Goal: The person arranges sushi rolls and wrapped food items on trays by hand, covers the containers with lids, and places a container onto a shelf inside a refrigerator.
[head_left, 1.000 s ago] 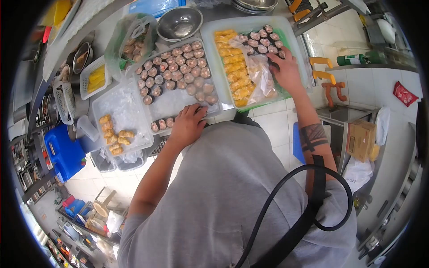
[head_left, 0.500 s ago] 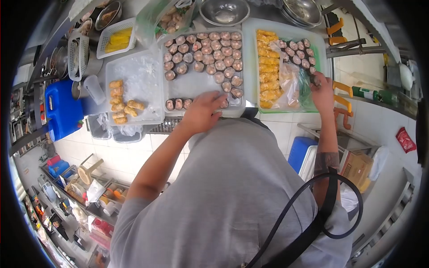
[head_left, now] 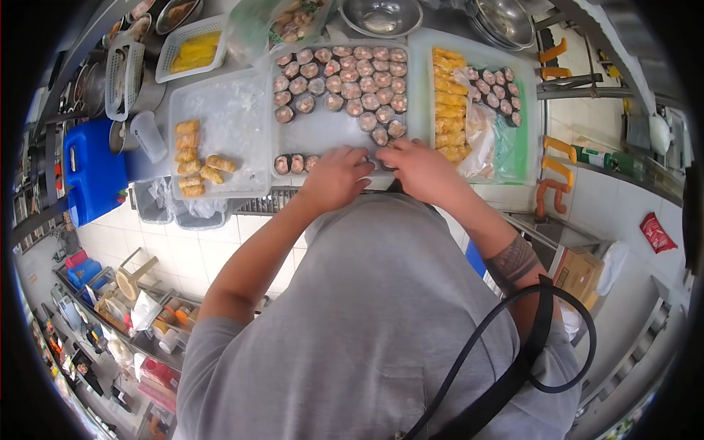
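In the head view, a translucent middle tray (head_left: 334, 136) holds rows of dark seaweed-wrapped rolls with pale pink filling (head_left: 352, 89). Over its near edge, my left hand (head_left: 339, 174) has its fingers bent and apart, beside a short row of seaweed-wrapped rolls (head_left: 297, 163). Facing it, my right hand (head_left: 419, 170) is closed at the fingertips around a seaweed-wrapped roll, mostly hidden by the fingers. At right, a green-based tray (head_left: 522, 143) carries golden yellow rolls (head_left: 449, 99), more seaweed-wrapped rolls (head_left: 495, 92) and a crumpled plastic sheet (head_left: 482, 139).
A left tray (head_left: 235, 110) holds several golden rolls (head_left: 188, 158). Behind stand a white basket of yellow pieces (head_left: 196, 51), a plastic bag of food (head_left: 293, 22) and metal bowls (head_left: 381, 16). A blue jerrycan (head_left: 99, 172) is at far left; orange handles (head_left: 559, 161) stick out at right.
My right hand has moved left from the seaweed-wrapped rolls in the right tray to the middle tray's near edge, beside my left hand. The view has shifted slightly.
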Demonstrator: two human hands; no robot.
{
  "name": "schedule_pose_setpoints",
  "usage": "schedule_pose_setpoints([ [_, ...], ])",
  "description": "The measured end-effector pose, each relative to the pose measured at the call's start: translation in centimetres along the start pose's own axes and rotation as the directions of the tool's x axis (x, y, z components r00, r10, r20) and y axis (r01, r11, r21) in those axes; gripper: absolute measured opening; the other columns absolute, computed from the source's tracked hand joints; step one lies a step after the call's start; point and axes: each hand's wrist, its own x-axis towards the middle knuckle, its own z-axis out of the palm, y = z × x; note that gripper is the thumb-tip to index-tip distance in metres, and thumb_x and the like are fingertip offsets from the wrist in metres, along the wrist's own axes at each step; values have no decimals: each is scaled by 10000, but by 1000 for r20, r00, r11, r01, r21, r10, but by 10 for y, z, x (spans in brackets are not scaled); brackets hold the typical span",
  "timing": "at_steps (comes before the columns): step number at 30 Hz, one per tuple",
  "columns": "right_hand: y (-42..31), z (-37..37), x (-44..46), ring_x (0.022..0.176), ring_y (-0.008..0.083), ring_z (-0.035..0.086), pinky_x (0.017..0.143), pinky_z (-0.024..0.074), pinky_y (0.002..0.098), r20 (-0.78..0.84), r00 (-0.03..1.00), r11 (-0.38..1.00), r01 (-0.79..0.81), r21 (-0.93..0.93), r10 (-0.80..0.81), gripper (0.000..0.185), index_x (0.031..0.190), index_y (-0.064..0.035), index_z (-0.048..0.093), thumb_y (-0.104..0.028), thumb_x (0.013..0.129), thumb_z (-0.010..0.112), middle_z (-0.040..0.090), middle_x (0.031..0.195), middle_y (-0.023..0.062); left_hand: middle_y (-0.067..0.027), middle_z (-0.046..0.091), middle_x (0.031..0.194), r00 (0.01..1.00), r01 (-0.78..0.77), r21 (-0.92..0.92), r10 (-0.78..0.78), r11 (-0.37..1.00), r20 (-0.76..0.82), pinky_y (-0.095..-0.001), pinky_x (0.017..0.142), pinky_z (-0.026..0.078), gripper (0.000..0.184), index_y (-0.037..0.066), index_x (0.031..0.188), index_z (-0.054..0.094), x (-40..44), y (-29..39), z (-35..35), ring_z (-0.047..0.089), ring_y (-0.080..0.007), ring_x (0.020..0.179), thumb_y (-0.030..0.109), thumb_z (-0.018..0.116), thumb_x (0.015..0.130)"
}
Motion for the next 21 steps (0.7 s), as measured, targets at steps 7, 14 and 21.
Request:
schedule_pose_setpoints([
  [7,-18,8,26,1156,358,656,903,582,471,92,994,985,80,-156,-66,297,1155,-130,677,-28,877,653,656,1185,135,-112,607,1402,999,41,-92,-38,995,36,-492,1099,460,406,126,1270,705,-14,-8,-3,569,-340,1287,195,773,876],
  [14,-18,15,26,1140,369,657,910,586,470,12,999,985,33,-166,-32,325,1162,-107,706,-19,858,635,663,1187,149,-163,593,1443,987,87,-147,-105,985,-123,-508,1119,456,602,48,1421,592,-33,-12,-11,553,-401,1310,134,792,860],
  [21,-12,22,25,1188,385,620,963,552,476,96,995,996,28,-89,-19,470,1279,-74,685,15,825,609,672,1221,159,-163,660,1329,961,165,-223,-207,961,-183,-480,1075,487,504,23,1340,640,-26,-26,-15,600,-386,1252,93,780,861],
])
